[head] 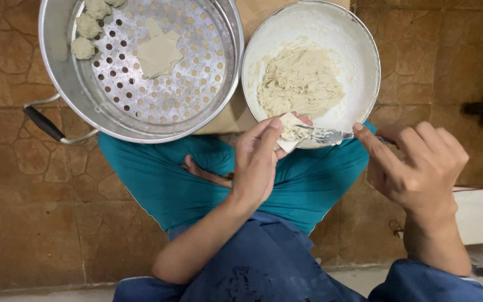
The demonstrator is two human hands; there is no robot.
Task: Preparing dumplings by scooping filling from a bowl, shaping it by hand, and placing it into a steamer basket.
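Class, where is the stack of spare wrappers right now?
In the head view, the wrappers lie upper left, on the perforated tray inside the steamer, right of three dumplings.

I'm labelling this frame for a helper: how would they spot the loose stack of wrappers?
Find the metal steamer pot at top left with its perforated tray. The wrappers lie flat mid-tray: pale, square-cornered sheets, unlike the three lumpy round dumplings along the tray's upper-left edge.

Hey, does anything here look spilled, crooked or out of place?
Nothing stands out. The filling sits inside the white bowl, only smeared on its walls. The left hand holds a wrapper, the right hand a spoon. Dumplings and spare wrappers lie in the steamer.
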